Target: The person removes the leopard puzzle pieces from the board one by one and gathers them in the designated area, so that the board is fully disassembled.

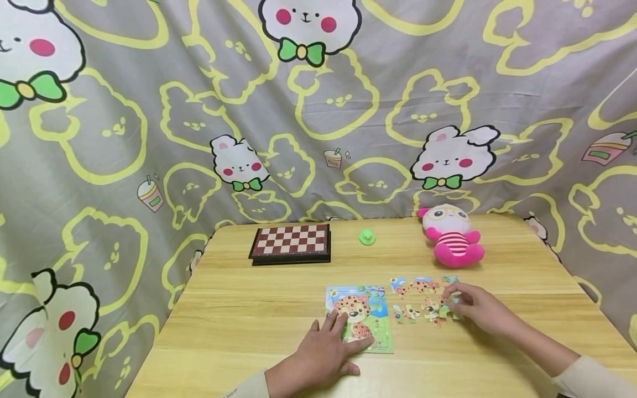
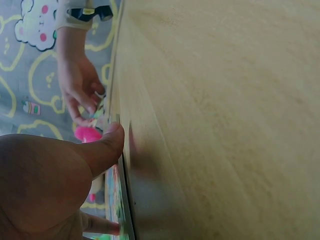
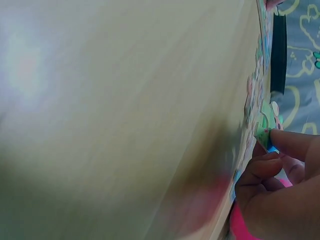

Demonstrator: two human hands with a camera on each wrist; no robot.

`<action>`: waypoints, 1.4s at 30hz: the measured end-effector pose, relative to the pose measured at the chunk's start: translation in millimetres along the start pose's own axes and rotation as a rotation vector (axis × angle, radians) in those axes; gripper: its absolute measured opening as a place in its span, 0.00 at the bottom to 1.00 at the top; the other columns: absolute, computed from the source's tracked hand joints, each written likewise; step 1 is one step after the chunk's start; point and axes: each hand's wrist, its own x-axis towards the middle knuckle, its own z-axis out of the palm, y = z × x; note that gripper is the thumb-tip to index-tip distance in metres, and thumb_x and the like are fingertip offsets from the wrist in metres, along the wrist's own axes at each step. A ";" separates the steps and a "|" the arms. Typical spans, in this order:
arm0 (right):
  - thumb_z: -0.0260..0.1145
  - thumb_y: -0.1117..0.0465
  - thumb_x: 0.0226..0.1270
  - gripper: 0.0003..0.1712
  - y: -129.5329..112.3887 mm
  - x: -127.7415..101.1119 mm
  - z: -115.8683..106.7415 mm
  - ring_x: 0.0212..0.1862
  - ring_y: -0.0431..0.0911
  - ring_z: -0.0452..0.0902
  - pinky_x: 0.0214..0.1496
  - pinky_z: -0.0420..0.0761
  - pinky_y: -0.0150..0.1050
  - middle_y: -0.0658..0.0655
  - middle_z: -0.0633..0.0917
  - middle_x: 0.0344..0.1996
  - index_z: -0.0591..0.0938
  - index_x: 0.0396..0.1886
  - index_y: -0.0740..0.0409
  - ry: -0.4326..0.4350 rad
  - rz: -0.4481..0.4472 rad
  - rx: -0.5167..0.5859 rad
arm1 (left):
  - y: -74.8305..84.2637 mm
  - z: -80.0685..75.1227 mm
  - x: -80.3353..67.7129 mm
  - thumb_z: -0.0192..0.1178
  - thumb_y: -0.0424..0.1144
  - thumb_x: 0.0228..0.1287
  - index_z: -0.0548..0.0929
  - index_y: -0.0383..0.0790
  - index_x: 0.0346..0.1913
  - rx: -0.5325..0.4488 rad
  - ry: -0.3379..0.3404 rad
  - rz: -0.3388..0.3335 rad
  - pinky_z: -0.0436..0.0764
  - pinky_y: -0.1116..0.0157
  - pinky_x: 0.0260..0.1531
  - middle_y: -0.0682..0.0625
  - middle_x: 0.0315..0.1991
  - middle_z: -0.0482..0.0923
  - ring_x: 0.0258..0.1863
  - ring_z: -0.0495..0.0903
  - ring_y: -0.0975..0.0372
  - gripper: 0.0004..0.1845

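A leopard-cub jigsaw board lies flat on the table. My left hand rests on its lower left part with fingers spread, covering some of the picture. To the right of the board, loose jigsaw pieces lie in two rough rows, some of them joined. Over the right end of these rows, my right hand pinches a jigsaw piece between thumb and fingertips. In the right wrist view that green piece stands tilted above the tabletop, its far part overlapping other pieces.
Behind the board are a folding chessboard box, a small green toy and a pink plush doll. A patterned curtain hangs at the table's back edge. Bare wood extends left of the board.
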 end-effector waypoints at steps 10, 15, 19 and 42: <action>0.64 0.60 0.68 0.13 14.1 -7.7 -10.0 0.27 0.41 0.68 0.30 0.72 0.34 0.52 0.75 0.24 0.78 0.50 0.58 0.015 0.030 -0.034 | 0.5 -0.4 0.1 0.40 0.73 0.61 0.48 0.85 0.71 -0.005 -0.005 -0.003 0.76 0.41 0.52 0.41 0.72 0.58 0.71 0.59 0.41 0.34; 0.65 0.61 0.68 0.10 19.9 -7.9 -11.4 0.36 0.44 0.72 0.36 0.74 0.38 0.54 0.80 0.34 0.80 0.48 0.54 0.047 0.023 -0.142 | 0.4 0.3 0.0 0.40 0.73 0.62 0.47 0.85 0.71 0.000 -0.002 0.002 0.77 0.41 0.51 0.41 0.72 0.58 0.71 0.59 0.41 0.34; 0.66 0.63 0.67 0.08 22.9 -8.1 -11.5 0.44 0.53 0.78 0.44 0.79 0.52 0.57 0.83 0.43 0.81 0.45 0.51 0.089 -0.005 -0.213 | 0.4 0.4 0.0 0.40 0.73 0.61 0.47 0.85 0.71 0.002 -0.001 0.002 0.77 0.42 0.51 0.41 0.72 0.58 0.71 0.59 0.41 0.34; 0.67 0.65 0.64 0.11 31.3 -7.1 -3.2 0.49 0.59 0.77 0.48 0.79 0.60 0.60 0.80 0.47 0.85 0.46 0.52 0.162 -0.065 -0.248 | -0.2 -1.8 -1.5 0.40 0.73 0.62 0.47 0.84 0.71 -0.015 -0.009 0.002 0.76 0.41 0.52 0.41 0.73 0.57 0.71 0.58 0.41 0.34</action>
